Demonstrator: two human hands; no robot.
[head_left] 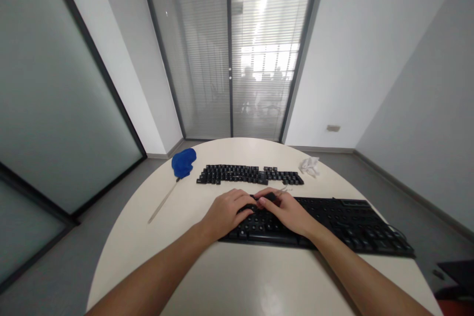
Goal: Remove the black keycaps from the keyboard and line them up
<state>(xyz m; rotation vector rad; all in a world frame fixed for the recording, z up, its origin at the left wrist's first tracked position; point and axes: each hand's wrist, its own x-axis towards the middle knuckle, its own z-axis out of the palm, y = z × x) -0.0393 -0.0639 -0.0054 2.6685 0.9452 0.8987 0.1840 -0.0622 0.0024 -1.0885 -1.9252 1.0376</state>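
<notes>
A black keyboard [351, 222] lies along the near part of the table, with many caps off its left section, where bare key sockets [255, 224] show. My left hand [227, 212] is bent over the keyboard's left end, thumb on the sockets and fingers at the far edge, holding it. Against it, my right hand [292, 212] is closed around a small black-handled tool [272, 196]. Thin wire-like prongs [286, 189] stick out behind that hand. The fingertips of both hands meet over the keyboard, and what lies beneath them is hidden.
Loose black keycaps [233, 174] lie in rows beyond the keyboard. Crumpled white tissue [309, 166] is at the back right. A blue cloth [183, 163] and a thin pale stick [163, 201] lie on the left of the round table [148, 256]. Glass panels and walls stand behind.
</notes>
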